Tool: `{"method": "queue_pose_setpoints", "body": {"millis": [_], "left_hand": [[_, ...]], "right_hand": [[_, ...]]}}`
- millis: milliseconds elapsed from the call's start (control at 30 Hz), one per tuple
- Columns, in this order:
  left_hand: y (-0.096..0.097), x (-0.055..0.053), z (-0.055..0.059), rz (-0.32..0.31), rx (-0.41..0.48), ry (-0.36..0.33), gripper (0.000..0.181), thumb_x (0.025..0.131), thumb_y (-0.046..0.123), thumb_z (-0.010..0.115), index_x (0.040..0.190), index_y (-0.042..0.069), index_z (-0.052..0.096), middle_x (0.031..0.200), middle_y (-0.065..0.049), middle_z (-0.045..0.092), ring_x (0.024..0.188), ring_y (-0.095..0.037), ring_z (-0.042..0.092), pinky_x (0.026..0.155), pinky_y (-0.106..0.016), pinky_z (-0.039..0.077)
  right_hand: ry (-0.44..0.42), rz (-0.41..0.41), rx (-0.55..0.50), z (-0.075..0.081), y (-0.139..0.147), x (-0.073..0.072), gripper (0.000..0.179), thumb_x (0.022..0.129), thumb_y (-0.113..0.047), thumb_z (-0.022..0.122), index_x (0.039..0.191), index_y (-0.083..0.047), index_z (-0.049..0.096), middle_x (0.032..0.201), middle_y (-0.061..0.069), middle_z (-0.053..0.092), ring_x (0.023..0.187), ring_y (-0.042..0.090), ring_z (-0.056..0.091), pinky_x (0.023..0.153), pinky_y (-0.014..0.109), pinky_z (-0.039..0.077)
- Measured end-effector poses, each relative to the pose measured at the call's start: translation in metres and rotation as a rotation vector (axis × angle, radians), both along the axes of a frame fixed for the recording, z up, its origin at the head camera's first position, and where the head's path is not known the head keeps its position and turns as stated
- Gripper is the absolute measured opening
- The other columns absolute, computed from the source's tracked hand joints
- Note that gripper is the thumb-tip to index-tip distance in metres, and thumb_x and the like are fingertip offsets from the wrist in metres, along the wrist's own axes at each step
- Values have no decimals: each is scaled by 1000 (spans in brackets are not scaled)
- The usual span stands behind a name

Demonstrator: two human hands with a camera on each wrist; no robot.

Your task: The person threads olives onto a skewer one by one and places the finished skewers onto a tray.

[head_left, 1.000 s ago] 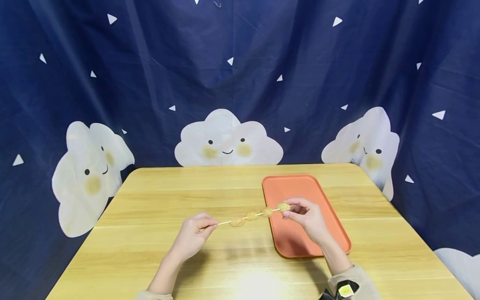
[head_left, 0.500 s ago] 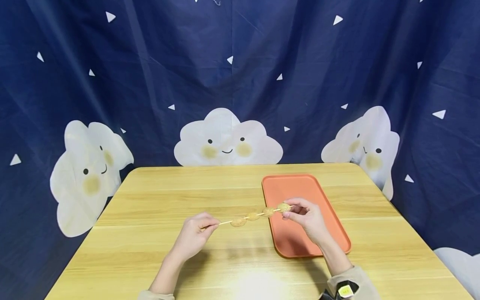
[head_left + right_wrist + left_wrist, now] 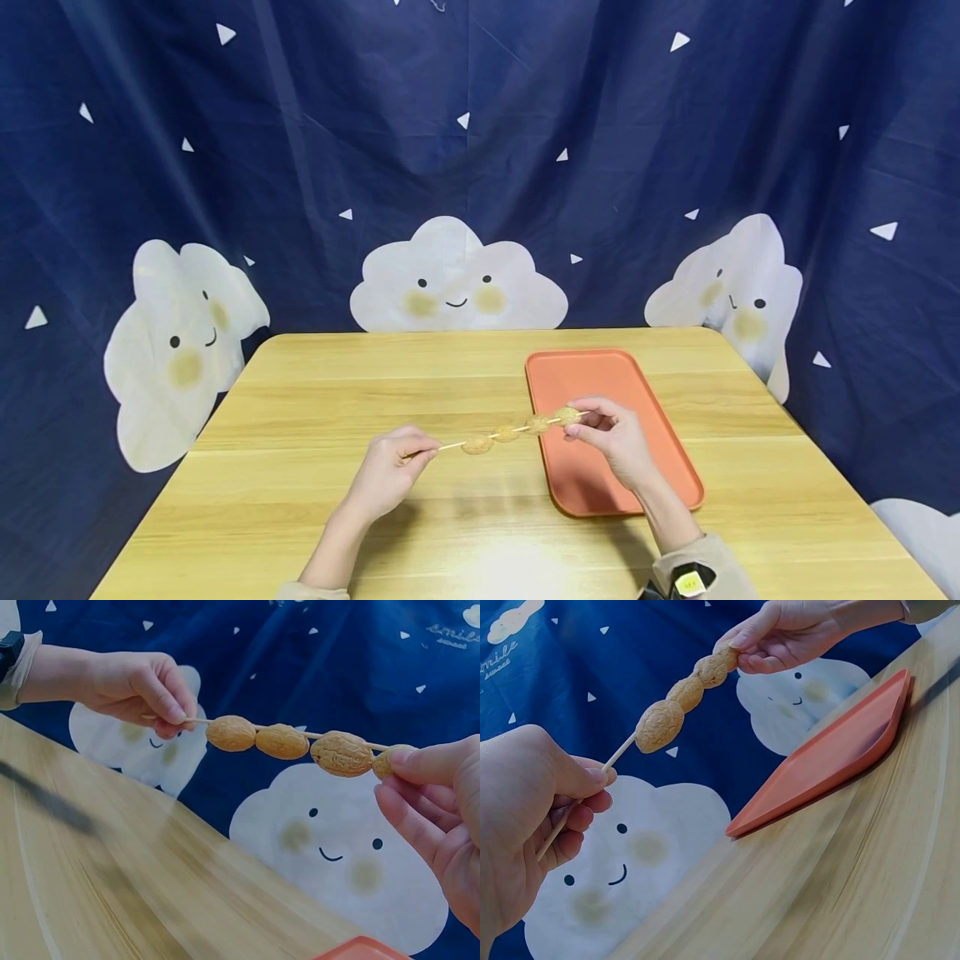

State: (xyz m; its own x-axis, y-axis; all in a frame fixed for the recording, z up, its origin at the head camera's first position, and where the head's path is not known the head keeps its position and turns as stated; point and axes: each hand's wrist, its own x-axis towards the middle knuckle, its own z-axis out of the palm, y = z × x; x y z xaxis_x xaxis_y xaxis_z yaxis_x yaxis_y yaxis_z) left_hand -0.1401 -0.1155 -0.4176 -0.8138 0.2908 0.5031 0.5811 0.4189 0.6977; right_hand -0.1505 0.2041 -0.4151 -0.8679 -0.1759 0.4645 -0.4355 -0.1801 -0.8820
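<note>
A thin wooden skewer (image 3: 622,748) threaded with several tan, wrinkled oval pieces is held up over the table between both hands. My left hand (image 3: 386,473) pinches its bare end between thumb and fingers, with the tail of the stick passing along the curled fingers in the left wrist view. At the other end, my right hand (image 3: 618,437) pinches the outermost tan piece (image 3: 386,761) with thumb and fingertips. The largest piece (image 3: 660,726) is nearest the left hand in the left wrist view. An orange tray (image 3: 592,375) lies below the right hand, and its flat inside is bare where visible.
The wooden table (image 3: 375,367) has rounded far corners. A dark blue curtain (image 3: 465,167) with white clouds and triangles hangs behind it and along both sides. On the right wrist is a black band with a yellow square (image 3: 690,583).
</note>
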Motion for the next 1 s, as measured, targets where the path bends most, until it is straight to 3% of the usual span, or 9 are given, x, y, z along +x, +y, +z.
{"method": "queue_pose_setpoints", "body": {"millis": [200, 433, 600, 833, 1000], "left_hand": [[0, -1, -1, 7, 1, -13, 15, 77, -6, 68, 83, 7, 74, 81, 4, 66, 72, -6, 57, 63, -24, 49], [2, 1, 1, -32, -23, -174, 9, 83, 5, 66, 88, 8, 74, 84, 2, 65, 76, -9, 57, 66, -25, 49], [3, 1, -2, -61, -57, -248, 10, 84, 6, 66, 89, 9, 74, 85, 3, 65, 75, -10, 55, 64, -25, 48], [7, 4, -4, -147, -98, -339, 11, 84, 6, 65, 91, 3, 73, 81, -2, 64, 64, -9, 48, 54, -23, 43], [10, 7, -5, -228, -84, -435, 13, 82, 3, 64, 92, -2, 72, 83, -8, 65, 65, -10, 53, 55, -24, 47]], "right_hand": [[-19, -24, 19, 1, -1, 0, 29, 78, 14, 63, 103, -1, 66, 79, 2, 66, 67, 16, 64, 62, 30, 54], [-1, -34, 43, 3, 1, 0, 30, 78, 14, 63, 106, 1, 65, 79, 2, 66, 68, 16, 64, 62, 28, 54], [-36, -47, 50, 2, 4, -1, 29, 78, 12, 64, 106, 2, 64, 80, 2, 67, 68, 16, 64, 62, 29, 54], [-40, -34, 54, 2, 7, -3, 29, 79, 11, 64, 106, 1, 64, 80, 4, 66, 69, 16, 64, 62, 28, 54], [-33, -37, 117, 4, 12, -3, 28, 80, 7, 66, 107, 0, 64, 78, 7, 63, 67, 17, 63, 60, 26, 52]]}}
